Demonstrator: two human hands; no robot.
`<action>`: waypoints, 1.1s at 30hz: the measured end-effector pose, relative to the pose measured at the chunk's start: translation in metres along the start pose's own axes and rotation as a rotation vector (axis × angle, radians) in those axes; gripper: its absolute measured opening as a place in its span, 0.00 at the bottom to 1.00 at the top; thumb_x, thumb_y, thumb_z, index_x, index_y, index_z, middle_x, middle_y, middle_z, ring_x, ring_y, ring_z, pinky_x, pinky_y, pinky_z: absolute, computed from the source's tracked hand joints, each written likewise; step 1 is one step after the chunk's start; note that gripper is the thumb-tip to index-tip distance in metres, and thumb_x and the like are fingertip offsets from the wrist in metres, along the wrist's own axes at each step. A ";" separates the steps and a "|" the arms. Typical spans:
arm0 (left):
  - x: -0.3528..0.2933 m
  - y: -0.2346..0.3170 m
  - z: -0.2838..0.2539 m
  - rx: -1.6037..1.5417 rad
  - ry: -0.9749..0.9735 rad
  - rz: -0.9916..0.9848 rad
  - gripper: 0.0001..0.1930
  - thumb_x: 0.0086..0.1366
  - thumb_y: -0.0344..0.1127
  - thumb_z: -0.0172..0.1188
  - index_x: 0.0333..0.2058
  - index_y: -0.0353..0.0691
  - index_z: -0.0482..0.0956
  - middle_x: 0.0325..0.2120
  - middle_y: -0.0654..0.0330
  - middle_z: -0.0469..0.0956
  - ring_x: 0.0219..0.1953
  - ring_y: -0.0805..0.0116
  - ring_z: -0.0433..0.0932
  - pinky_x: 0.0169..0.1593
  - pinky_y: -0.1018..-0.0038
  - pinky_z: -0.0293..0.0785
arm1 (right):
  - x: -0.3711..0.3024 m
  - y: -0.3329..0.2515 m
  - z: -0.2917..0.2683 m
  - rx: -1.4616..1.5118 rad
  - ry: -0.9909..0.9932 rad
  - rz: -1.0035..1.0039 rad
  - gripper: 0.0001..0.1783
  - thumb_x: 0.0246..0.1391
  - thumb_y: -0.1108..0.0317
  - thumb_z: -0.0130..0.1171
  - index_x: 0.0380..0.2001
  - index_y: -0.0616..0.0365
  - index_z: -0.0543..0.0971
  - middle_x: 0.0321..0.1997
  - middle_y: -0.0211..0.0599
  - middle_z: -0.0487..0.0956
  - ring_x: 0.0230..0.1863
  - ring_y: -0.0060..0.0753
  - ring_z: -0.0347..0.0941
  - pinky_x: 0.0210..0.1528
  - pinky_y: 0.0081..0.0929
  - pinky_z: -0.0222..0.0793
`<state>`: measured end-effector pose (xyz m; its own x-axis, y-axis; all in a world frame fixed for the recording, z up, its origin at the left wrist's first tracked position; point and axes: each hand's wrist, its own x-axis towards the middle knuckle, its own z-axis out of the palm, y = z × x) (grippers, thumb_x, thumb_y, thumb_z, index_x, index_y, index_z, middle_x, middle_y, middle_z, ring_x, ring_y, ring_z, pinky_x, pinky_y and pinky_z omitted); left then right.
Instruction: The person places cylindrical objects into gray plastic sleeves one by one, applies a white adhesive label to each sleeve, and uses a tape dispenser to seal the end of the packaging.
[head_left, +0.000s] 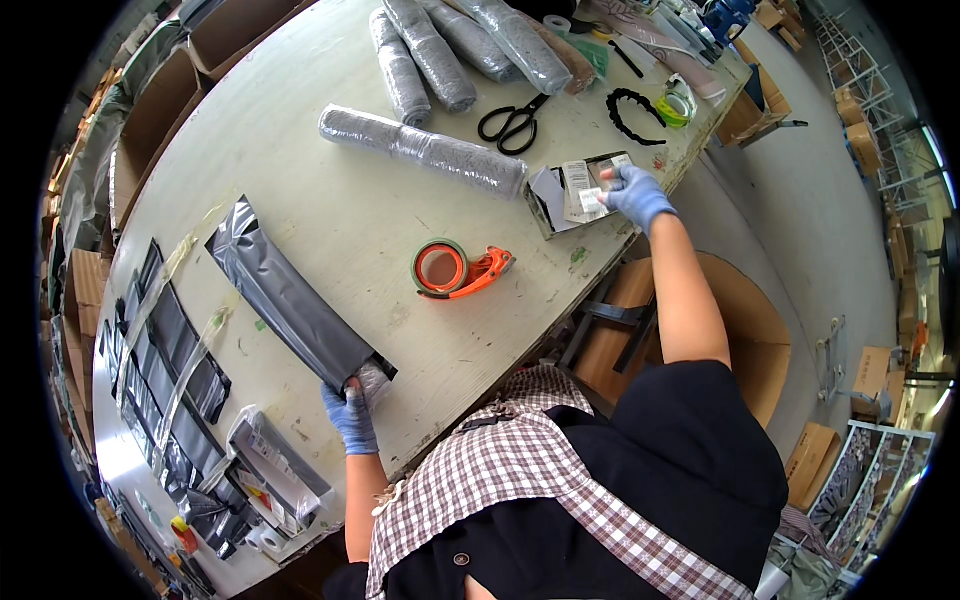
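My left hand, in a blue glove, grips the open near end of a long grey plastic mailer bag that lies on the table with a wrapped roll inside it. My right hand, also gloved, reaches out to the table's right edge and pinches a small white label over a shallow box of labels. An orange tape dispenser sits between the two hands.
One wrapped grey roll lies across the table, with several more stacked behind. Black scissors and a black headband lie at the far right. Flat grey bags are taped down at left. Cardboard boxes stand around.
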<state>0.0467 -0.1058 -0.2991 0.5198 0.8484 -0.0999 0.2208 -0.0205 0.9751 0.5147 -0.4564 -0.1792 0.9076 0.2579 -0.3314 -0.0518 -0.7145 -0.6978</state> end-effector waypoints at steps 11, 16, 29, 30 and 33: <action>0.001 -0.005 -0.002 0.027 -0.009 0.053 0.42 0.55 0.65 0.66 0.55 0.34 0.69 0.45 0.61 0.74 0.47 0.69 0.70 0.54 0.73 0.66 | -0.021 -0.023 0.012 -0.500 0.123 -0.078 0.33 0.47 0.45 0.69 0.51 0.55 0.79 0.45 0.42 0.83 0.46 0.44 0.79 0.54 0.37 0.73; 0.000 -0.002 -0.002 0.026 -0.007 0.032 0.40 0.56 0.64 0.66 0.54 0.34 0.69 0.45 0.61 0.74 0.47 0.69 0.70 0.53 0.73 0.66 | 0.020 -0.015 0.059 -0.563 0.222 0.005 0.29 0.47 0.45 0.67 0.49 0.52 0.81 0.47 0.45 0.82 0.50 0.43 0.78 0.55 0.38 0.72; -0.002 0.005 0.007 -0.033 0.030 0.056 0.37 0.56 0.61 0.68 0.49 0.34 0.71 0.40 0.62 0.75 0.40 0.72 0.69 0.47 0.74 0.68 | 0.029 0.008 0.050 -0.266 0.222 0.138 0.22 0.42 0.43 0.72 0.34 0.47 0.88 0.30 0.38 0.85 0.32 0.39 0.81 0.42 0.34 0.74; 0.000 0.003 0.007 -0.018 0.023 0.062 0.36 0.57 0.60 0.67 0.49 0.34 0.70 0.40 0.62 0.74 0.40 0.72 0.69 0.47 0.74 0.68 | 0.027 0.009 0.050 -0.207 0.252 0.109 0.22 0.42 0.44 0.72 0.34 0.48 0.88 0.29 0.38 0.85 0.32 0.39 0.80 0.42 0.33 0.74; -0.001 -0.006 -0.001 -0.034 -0.013 0.008 0.32 0.61 0.57 0.63 0.52 0.35 0.70 0.41 0.63 0.74 0.40 0.74 0.68 0.46 0.76 0.68 | 0.028 0.020 0.049 0.034 0.333 -0.024 0.21 0.41 0.49 0.75 0.33 0.53 0.88 0.30 0.38 0.85 0.32 0.31 0.80 0.43 0.30 0.73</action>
<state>0.0438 -0.1064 -0.3043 0.5323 0.8412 -0.0948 0.1886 -0.0086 0.9820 0.5185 -0.4314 -0.2331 0.9948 0.0434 -0.0925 -0.0375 -0.6875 -0.7252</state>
